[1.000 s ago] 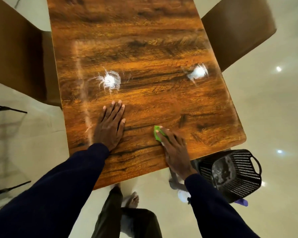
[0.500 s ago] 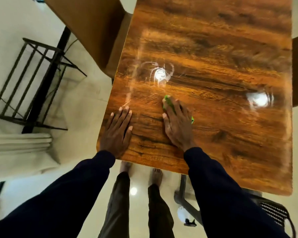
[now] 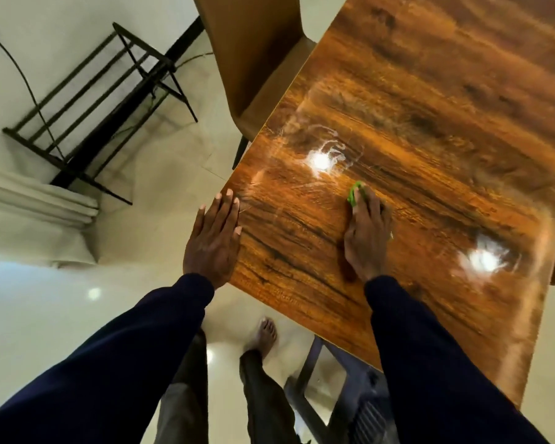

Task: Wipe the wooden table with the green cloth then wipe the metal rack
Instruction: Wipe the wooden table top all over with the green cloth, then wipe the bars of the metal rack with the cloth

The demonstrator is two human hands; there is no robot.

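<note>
Green cloth [image 3: 354, 193] under right hand [image 3: 367, 241], left hand [image 3: 213, 241] (edge [image 3: 239, 184])

Warm light falls from lamps overhead. Two hard white glare spots [image 3: 320, 160] burn on the glossy wooden table [image 3: 430, 139], with smeary streaks glowing round them. The pale floor [image 3: 45, 315] mirrors softer dots. The metal rack [image 3: 87, 100] and a bare foot [image 3: 265, 334] look smeared by motion blur. Straight edges bow toward the borders, and the dark sleeves [image 3: 109, 363] swallow all detail.
</note>
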